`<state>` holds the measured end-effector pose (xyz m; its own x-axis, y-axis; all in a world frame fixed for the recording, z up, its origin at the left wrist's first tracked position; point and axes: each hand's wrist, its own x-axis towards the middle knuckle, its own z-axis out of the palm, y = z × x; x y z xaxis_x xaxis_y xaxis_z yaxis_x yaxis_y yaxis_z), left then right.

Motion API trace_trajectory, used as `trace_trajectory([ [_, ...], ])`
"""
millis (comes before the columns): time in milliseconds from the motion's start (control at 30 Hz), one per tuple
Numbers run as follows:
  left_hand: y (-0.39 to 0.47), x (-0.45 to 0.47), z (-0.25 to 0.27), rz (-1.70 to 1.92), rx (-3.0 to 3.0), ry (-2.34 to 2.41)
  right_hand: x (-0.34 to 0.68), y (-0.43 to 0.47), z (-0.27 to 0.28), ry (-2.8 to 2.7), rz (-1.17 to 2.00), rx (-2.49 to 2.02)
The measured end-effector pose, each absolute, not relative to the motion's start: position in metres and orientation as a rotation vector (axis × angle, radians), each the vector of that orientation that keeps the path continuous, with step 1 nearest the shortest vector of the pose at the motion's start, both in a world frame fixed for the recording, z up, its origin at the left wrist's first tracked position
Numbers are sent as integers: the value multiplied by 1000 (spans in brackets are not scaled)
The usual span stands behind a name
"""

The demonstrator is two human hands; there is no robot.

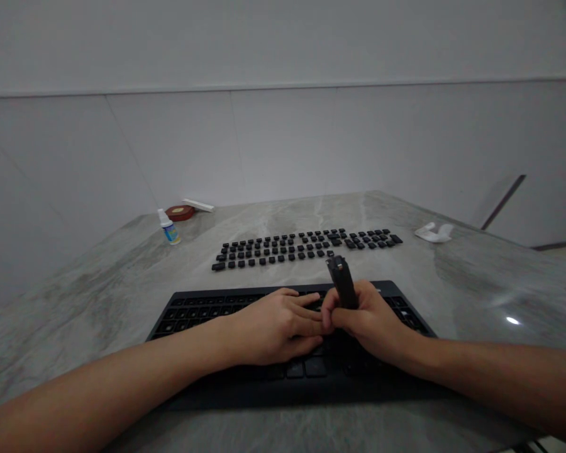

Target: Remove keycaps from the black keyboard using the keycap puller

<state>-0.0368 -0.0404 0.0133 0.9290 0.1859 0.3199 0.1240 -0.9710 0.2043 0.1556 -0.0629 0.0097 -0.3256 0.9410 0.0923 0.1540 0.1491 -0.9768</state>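
A black keyboard (264, 391) lies in front of me, its upper rows bare of keycaps and some keys still on in the front rows. My left hand (283, 324) rests flat on the middle of it, fingers stretched out to the right. In my right hand (365, 321), closed just beside those fingertips, is a black-handled tool (343, 283). It stands upright with small metal parts at its top; its lower end is hidden by the hand. Beyond the keyboard, loose black keycaps (263, 260) are laid out in rows on the marbled table (122, 289).
At the back left stand a white spray bottle (170, 229) with a blue label, a reddish-brown case (180, 212) and a white strip (199, 205). A crumpled white item (434, 233) lies at the right. A pale wall (283, 145) rises behind the table.
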Motion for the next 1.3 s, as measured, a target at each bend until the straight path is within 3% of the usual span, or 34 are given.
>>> trace_trajectory([
  [467, -41, -35, 13, 575, 2883, 239, 155, -64, 14, -1601, 1230, -1043],
  [733, -39, -35, 12, 723, 2871, 126, 165, -65, 8, -1971, 841, -912],
  [1167, -35, -43, 5, 850, 2847, 263, 170, -62, 19, -1974, 756, -873],
  [1300, -37, -44, 8, 769, 2863, 311, 178, -59, 22, -1912, 409, -783],
])
